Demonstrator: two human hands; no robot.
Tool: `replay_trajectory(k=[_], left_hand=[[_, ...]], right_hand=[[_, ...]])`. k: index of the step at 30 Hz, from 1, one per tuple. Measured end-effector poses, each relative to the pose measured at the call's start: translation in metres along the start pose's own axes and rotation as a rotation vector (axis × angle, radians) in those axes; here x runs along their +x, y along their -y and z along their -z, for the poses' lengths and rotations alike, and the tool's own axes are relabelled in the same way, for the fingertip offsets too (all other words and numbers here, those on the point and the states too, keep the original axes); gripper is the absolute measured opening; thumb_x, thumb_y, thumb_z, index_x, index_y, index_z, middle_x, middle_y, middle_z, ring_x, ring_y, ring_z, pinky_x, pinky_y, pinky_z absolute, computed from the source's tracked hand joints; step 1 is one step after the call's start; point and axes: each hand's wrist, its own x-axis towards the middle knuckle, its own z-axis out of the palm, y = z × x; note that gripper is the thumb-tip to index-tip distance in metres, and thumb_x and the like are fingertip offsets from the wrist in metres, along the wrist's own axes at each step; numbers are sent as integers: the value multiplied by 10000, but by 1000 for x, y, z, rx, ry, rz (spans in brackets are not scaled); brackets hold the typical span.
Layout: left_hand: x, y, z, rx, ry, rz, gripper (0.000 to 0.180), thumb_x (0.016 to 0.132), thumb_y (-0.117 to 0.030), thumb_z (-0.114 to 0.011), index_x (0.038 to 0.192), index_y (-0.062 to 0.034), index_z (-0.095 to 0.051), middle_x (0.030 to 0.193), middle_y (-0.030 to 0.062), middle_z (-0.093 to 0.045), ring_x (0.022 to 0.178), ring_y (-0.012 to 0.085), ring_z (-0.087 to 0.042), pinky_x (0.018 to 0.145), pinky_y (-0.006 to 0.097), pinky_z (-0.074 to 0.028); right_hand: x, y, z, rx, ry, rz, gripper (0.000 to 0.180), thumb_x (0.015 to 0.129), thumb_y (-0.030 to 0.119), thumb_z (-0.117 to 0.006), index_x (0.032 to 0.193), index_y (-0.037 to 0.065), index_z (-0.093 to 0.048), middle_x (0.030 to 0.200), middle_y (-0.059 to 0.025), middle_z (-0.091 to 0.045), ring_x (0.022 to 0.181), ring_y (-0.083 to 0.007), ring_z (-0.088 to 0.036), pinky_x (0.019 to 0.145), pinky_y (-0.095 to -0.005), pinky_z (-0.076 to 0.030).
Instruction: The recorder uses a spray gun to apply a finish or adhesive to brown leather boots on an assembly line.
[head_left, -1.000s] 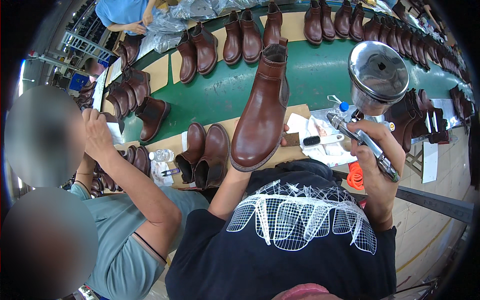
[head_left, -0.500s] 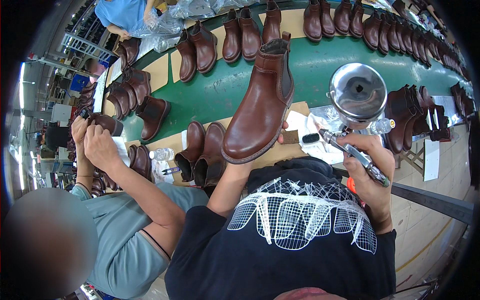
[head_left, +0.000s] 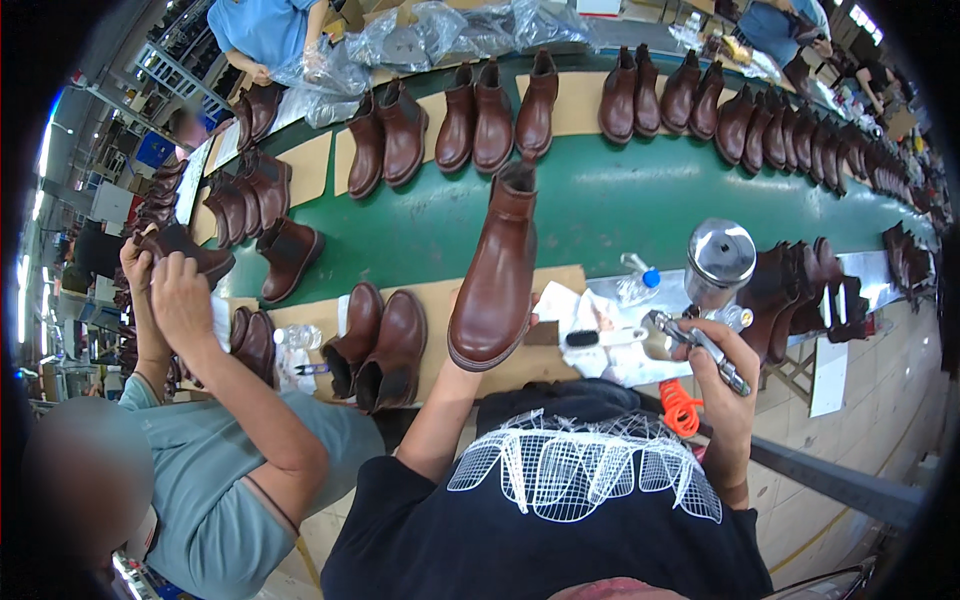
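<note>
A brown leather Chelsea boot (head_left: pixel 495 275) is held up in front of me over the green table, its toe pointing back toward me. Most of my left hand (head_left: pixel 534 320) is hidden behind the boot; only fingertips show along its right edge. To the right, my right hand (head_left: pixel 728 370) is closed around a spray gun (head_left: pixel 708 350) with a round silver cup on top. The nozzle end points left, with a space between it and the boot. Beyond the gun's tip, a brush with black bristles (head_left: pixel 582 338) and a white handle rests on a white cloth (head_left: pixel 565 305).
Finished-looking brown boots (head_left: pixel 490 120) line the far side of the green conveyor-like table (head_left: pixel 600 195). Nearer stands another pair (head_left: pixel 400 340). A clear bottle with a blue cap (head_left: pixel 640 286) and a coiled orange hose (head_left: pixel 680 408) are by the gun. A co-worker (head_left: pixel 230 480) handles a boot at left.
The boot has turned from a slant to nearly upright and looks smaller, farther from my view. The spray gun appears lower and farther off. My view has tilted up, showing more of the far side.
</note>
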Motion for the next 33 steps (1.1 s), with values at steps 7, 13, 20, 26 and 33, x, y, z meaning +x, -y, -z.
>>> replay_trajectory(k=[7, 13, 20, 26, 33], left_hand=[[73, 19, 3, -470, -104, 334, 683, 943, -500, -487, 1359, 42, -478, 1266, 314, -568, 1081, 468, -625, 962, 583, -523], [181, 33, -6, -391, 135, 431, 662, 882, -480, -519, 1329, 8, -515, 1316, 289, -529, 1128, 450, -589, 931, 559, -538], [394, 24, 24, -390, -188, 285, 791, 857, -632, -539, 1420, -85, -447, 1415, 209, -469, 1226, 496, -487, 1051, 618, -406], [455, 54, 109, 140, -548, 126, 635, 958, -522, -488, 1367, -36, -467, 1325, 203, -560, 1192, 408, -575, 1050, 509, -453], [401, 49, 108, 259, -945, -162, 640, 950, -466, -588, 1367, -8, -428, 1200, 179, -590, 1017, 343, -649, 906, 493, -526]], right_hand=[[15, -8, 47, -23, -105, -87, 245, 899, 38, -551, 1103, -56, -649, 906, -96, -676, 843, -126, -632, 778, -254, -473], [29, -40, 77, -24, -194, -93, 252, 920, 98, -587, 1115, -53, -637, 866, -86, -684, 821, -138, -646, 754, -262, -485], [47, -55, 78, -53, -309, -273, 268, 920, 143, -555, 1114, -23, -637, 832, -84, -695, 523, -31, -417, 477, -196, -320], [61, -69, 81, -77, -317, -373, 289, 883, 80, -508, 1126, -18, -631, 816, -97, -693, 515, -42, -428, 476, -203, -330], [64, -80, 86, -123, -320, -323, 305, 860, 61, -498, 1121, -17, -636, 819, -95, -691, 565, -57, -462, 519, -225, -349]])
